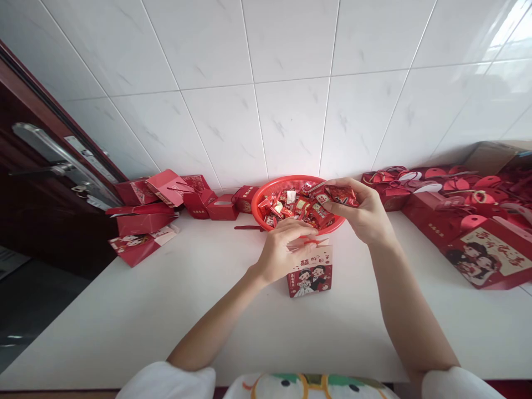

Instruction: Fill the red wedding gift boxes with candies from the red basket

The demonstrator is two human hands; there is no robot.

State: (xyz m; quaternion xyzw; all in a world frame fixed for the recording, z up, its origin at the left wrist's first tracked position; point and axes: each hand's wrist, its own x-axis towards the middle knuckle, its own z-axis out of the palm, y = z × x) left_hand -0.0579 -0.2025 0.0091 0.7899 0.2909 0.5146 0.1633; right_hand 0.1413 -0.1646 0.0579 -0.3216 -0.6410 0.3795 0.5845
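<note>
My left hand (286, 249) is closed on the top of a small red and white gift box (310, 277), printed with a cartoon bride and groom, that stands on the white table. Between the thumb and fingers of my right hand (361, 213) are red-wrapped candies (341, 195), held above the right side of a red plastic basket (266, 185). Inside the basket lie many wrapped candies (286, 209), mostly red. The box's upper edge is partly hidden behind my left fingers.
Several red boxes (145, 221) are piled at the left, beside a dark door with a metal handle (54, 155). More red gift boxes (449, 221) crowd the right. A tiled wall (291, 122) rises behind the white table (199, 310). A cardboard box (494, 158) is at the far right.
</note>
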